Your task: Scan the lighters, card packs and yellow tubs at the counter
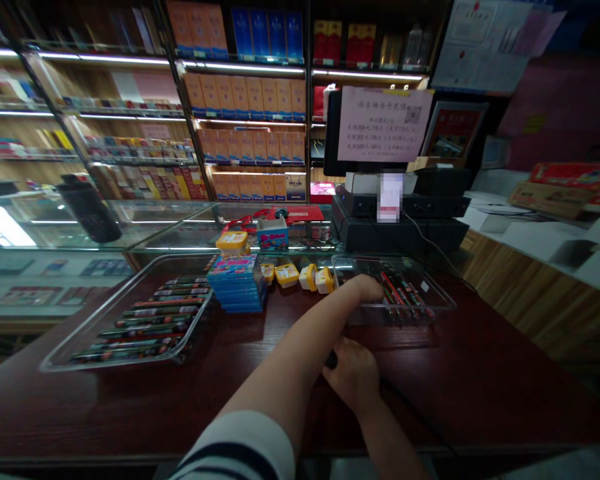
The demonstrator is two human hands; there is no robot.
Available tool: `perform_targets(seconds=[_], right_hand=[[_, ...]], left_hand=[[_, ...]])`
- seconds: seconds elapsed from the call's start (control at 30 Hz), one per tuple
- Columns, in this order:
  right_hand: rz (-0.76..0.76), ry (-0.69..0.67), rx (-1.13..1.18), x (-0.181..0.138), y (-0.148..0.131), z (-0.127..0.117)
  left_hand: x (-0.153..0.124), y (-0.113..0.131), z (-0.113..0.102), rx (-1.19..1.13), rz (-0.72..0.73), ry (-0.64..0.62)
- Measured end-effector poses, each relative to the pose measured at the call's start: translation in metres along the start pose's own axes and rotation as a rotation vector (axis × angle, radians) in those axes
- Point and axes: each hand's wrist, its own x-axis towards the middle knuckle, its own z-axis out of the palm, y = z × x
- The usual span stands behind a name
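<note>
My left hand (pixel 369 289) reaches across into the clear plastic tray (pixel 447 303) on the right, beside slim dark pen-like sticks (pixel 405 290). Its fingers are hidden from this angle. Below the left forearm, my right hand (pixel 354 377) is closed around a black object (pixel 331 360); only a rounded end shows. Another clear tray (pixel 100 313) on the left holds a row of similar sticks (pixel 155 327). Between the trays stands a stack of blue boxes (pixel 237 287) topped by a yellow tub (pixel 232 242). Several small yellow-and-white tubs (pixel 287 274) lie behind.
A dark wooden counter (pixel 220 387) carries everything in reach. Behind it are an open blue box (pixel 273 235), a glass display case (pixel 175 227), a black bottle (pixel 90 208) and a black cash drawer (pixel 400 230) under a screen with a paper notice (pixel 377 127). Stocked shelves line the back.
</note>
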Motion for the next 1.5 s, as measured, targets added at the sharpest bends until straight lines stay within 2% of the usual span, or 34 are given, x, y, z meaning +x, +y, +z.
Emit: perform_targets(seconds=[0.1, 0.2, 0.33, 0.4, 0.43, 0.5, 0.57, 0.67, 0.77, 0.9, 1.0, 1.1, 1.23, 1.33, 1.5], right_hand=[[-0.008, -0.028, 0.04, 0.0, -0.001, -0.003], [-0.006, -0.05, 0.074, -0.001, -0.001, -0.006], [-0.014, -0.063, 0.093, -0.001, 0.0, -0.005], [-0.011, -0.066, 0.077, -0.002, 0.001, -0.002], [-0.008, -0.066, 0.069, -0.002, 0.001, -0.001], [-0.008, -0.063, 0.06, -0.002, 0.002, 0.003], [-0.014, -0.05, 0.058, -0.002, 0.003, 0.006], [-0.018, -0.029, 0.054, -0.004, 0.003, 0.01], [-0.024, 0.003, 0.063, -0.008, 0.001, 0.01], [0.002, 0.047, 0.102, -0.011, -0.003, 0.003], [0.122, 0.037, 0.211, -0.007, -0.002, -0.005], [0.232, -0.034, 0.501, -0.002, 0.0, -0.013], [0.408, -0.204, 0.899, -0.003, -0.005, -0.027], [0.492, -0.23, 0.964, -0.006, -0.011, -0.037], [0.491, -0.185, 1.008, -0.008, -0.013, -0.042]], left_hand=[[-0.02, -0.01, -0.011, 0.005, 0.008, 0.225], [-0.051, -0.021, -0.022, -0.122, -0.116, 0.55], [-0.105, -0.021, -0.018, -0.533, -0.346, 1.073], [-0.134, -0.014, -0.003, -0.841, -0.453, 1.29], [-0.149, -0.01, 0.008, -1.02, -0.492, 1.35], [-0.176, 0.0, 0.034, -1.377, -0.551, 1.387], [-0.2, 0.009, 0.063, -1.605, -0.616, 1.43], [-0.224, 0.019, 0.1, -1.702, -0.705, 1.487], [-0.23, 0.025, 0.119, -1.657, -0.762, 1.498], [-0.225, 0.03, 0.123, -1.561, -0.79, 1.49], [-0.223, 0.03, 0.126, -1.587, -0.796, 1.467], [-0.224, 0.028, 0.131, -1.648, -0.799, 1.465], [-0.226, 0.025, 0.135, -1.723, -0.786, 1.492], [-0.226, 0.025, 0.134, -1.731, -0.776, 1.496], [-0.226, 0.027, 0.13, -1.74, -0.783, 1.504]])
